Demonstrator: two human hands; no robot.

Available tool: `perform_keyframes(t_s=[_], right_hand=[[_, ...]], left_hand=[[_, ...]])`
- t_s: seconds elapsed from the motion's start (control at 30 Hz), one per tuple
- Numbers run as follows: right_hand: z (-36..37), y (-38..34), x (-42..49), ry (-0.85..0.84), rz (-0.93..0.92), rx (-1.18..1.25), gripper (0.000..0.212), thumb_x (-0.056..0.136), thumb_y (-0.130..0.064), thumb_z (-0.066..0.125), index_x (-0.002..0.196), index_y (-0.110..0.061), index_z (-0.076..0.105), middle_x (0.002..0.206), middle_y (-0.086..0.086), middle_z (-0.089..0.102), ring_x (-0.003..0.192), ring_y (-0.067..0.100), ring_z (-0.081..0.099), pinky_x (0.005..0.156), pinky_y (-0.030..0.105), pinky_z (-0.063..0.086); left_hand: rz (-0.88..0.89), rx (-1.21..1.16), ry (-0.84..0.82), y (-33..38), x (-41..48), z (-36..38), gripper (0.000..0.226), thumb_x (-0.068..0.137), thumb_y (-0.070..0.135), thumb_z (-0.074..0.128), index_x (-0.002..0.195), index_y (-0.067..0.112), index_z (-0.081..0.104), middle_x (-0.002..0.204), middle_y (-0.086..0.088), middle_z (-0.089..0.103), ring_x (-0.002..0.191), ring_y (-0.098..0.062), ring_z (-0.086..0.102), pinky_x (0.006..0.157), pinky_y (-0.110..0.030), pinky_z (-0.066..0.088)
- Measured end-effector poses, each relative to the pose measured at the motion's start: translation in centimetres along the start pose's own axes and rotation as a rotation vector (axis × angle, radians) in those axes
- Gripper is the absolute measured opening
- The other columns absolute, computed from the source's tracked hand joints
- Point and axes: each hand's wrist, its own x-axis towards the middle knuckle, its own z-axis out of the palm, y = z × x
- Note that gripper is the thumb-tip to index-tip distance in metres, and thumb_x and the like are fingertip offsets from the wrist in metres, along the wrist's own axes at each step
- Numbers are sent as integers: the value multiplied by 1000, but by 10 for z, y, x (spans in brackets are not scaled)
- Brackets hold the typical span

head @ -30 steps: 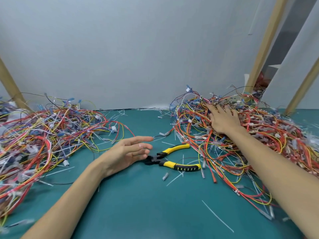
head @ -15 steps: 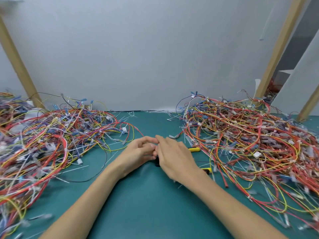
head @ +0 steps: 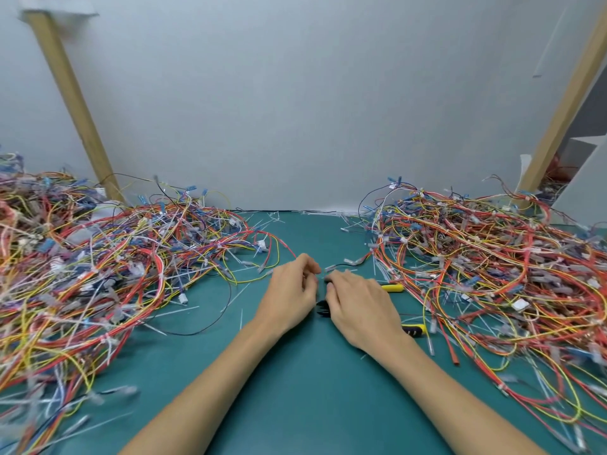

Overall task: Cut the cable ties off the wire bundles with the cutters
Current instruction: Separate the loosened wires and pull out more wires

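Note:
The cutters [head: 393,288], with yellow handles and a black head, lie on the green table, mostly hidden under my right hand [head: 361,310]. Only the two handle ends and a bit of the head show. That hand lies over them with its fingers bent down; whether it grips them is hidden. My left hand [head: 290,293] sits just left of it, fingertips almost touching it, with its fingers curled towards the thumb and nothing visible between them. Big tangled wire piles lie to the left [head: 108,274] and to the right [head: 492,277]. A thin black wire [head: 341,266] runs just beyond my fingertips.
Cut white cable-tie scraps [head: 243,292] are scattered over the green table [head: 295,399]. A grey wall closes the back. Slanted wooden posts stand at the back left [head: 75,103] and back right [head: 558,116].
My right hand left the right wire pile and came to the middle, over the cutters. My left hand curled its fingers. The camera view tilted up and shifted left.

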Motion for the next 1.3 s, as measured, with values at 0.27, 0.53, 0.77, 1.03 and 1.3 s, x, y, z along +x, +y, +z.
perform_keyframes(t_s=[0.27, 0.53, 0.77, 1.03, 1.3], right_hand=[[2, 0, 2, 6, 17, 11, 30, 101, -31, 31, 113, -23, 57, 101, -4, 63, 94, 19, 57, 82, 35, 39], [1, 1, 1, 3, 6, 26, 32, 101, -30, 31, 119, -22, 56, 105, -5, 63, 96, 17, 57, 85, 34, 39], [2, 1, 2, 1, -2, 21, 33, 102, -31, 30, 122, -23, 55, 106, -6, 62, 98, 16, 57, 87, 34, 39], [3, 1, 3, 8, -4, 29, 32, 101, -30, 31, 120, -22, 56, 105, -5, 63, 97, 16, 56, 86, 34, 39], [3, 0, 2, 10, -4, 31, 32, 101, -30, 31, 119, -22, 56, 106, -5, 63, 100, 16, 56, 88, 36, 39]], left_hand=[[-196, 529, 121, 1, 44, -115, 16, 87, 20, 50, 88, 9, 61, 89, -16, 65, 89, -38, 61, 76, -40, 52], [-588, 774, 215, -46, 39, -197, 20, 87, 9, 52, 96, -8, 60, 102, -31, 58, 99, -45, 54, 81, -49, 50], [-730, 750, 65, -71, 28, -194, 17, 84, 0, 55, 97, -8, 60, 108, -30, 61, 100, -42, 60, 82, -45, 53], [-654, 712, 56, -49, 36, -168, 23, 89, 10, 54, 68, 10, 44, 76, -10, 51, 96, -32, 53, 99, -45, 32], [-363, 588, 220, -11, 42, -163, 34, 89, 1, 48, 119, 8, 63, 110, -22, 66, 108, -40, 58, 94, -46, 43]])
